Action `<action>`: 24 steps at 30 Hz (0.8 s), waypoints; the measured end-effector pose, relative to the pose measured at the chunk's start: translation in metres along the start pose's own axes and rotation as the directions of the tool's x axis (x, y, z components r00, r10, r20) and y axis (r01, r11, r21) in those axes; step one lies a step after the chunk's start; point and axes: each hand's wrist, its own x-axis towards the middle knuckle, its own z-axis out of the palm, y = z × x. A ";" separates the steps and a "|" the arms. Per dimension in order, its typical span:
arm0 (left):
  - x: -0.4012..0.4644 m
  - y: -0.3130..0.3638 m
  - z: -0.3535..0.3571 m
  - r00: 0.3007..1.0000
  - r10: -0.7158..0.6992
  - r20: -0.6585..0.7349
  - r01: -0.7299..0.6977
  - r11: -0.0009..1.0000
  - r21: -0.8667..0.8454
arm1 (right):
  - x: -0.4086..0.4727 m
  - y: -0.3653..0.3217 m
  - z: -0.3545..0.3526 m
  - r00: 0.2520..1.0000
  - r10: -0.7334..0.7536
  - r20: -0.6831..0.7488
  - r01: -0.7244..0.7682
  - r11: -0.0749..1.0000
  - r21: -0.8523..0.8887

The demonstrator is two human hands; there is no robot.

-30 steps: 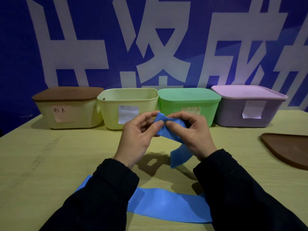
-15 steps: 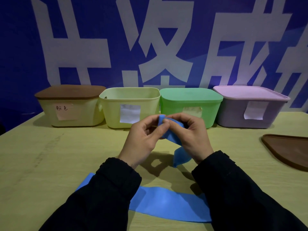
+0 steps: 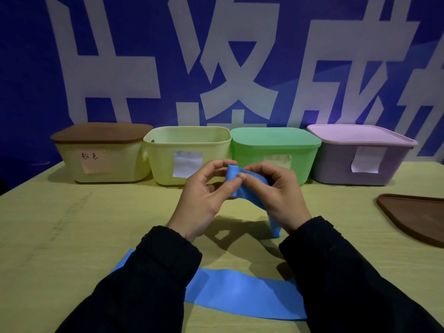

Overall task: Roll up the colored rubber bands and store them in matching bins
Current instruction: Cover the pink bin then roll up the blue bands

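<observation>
Count, desk point(image 3: 60, 236): 4 bins in one row along the far edge, 1 loose lid, 1 rubber band, 2 hands.

Bins, left to right:
1. pale yellow bin point(image 3: 105, 162), closed with a brown lid point(image 3: 101, 133); pink paper label with handwriting on its front.
2. open yellow-green bin point(image 3: 189, 155), no lid on it; white paper label on front.
3. green bin point(image 3: 276, 152), green lid on; label partly hidden behind the hands.
4. lilac bin point(image 3: 360, 162), lilac lid on; white label curling at the lower edge.
Neighbouring bins stand just beside or touching each other.

Loose lid: a second brown lid point(image 3: 418, 217) lies flat on the desk at the right, well apart from the bins, cut by the frame edge.

Band: one blue rubber band point(image 3: 240, 294), wide and flat. Its near part lies on the desk under both black sleeves; the far end rises to the hands.

Hands: left hand point(image 3: 204, 200) and right hand point(image 3: 281, 198) are raised above the desk in front of bins 2 and 3, thumbs and fingertips pinching the band's upper end, which is folded or curled over between them. Number of turns rolled: cannot tell.
</observation>
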 end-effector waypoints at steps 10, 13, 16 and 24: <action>0.001 -0.001 -0.002 1.000 -0.009 -0.018 0.008 0.999 -0.037 | 0.000 0.000 -0.001 1.000 0.012 0.008 -0.012 0.998 -0.055; 0.001 -0.006 -0.001 1.000 -0.024 -0.004 0.024 1.000 0.017 | 0.000 -0.001 0.002 1.000 0.013 -0.028 -0.014 1.000 -0.028; 0.001 -0.005 -0.003 1.000 -0.025 -0.001 0.025 1.000 0.019 | 0.000 -0.002 0.002 0.998 0.052 -0.042 -0.051 0.998 0.041; 0.002 -0.007 -0.003 0.998 -0.064 0.014 0.064 0.998 -0.025 | 0.001 0.001 -0.006 0.991 0.122 0.053 -0.127 0.987 0.097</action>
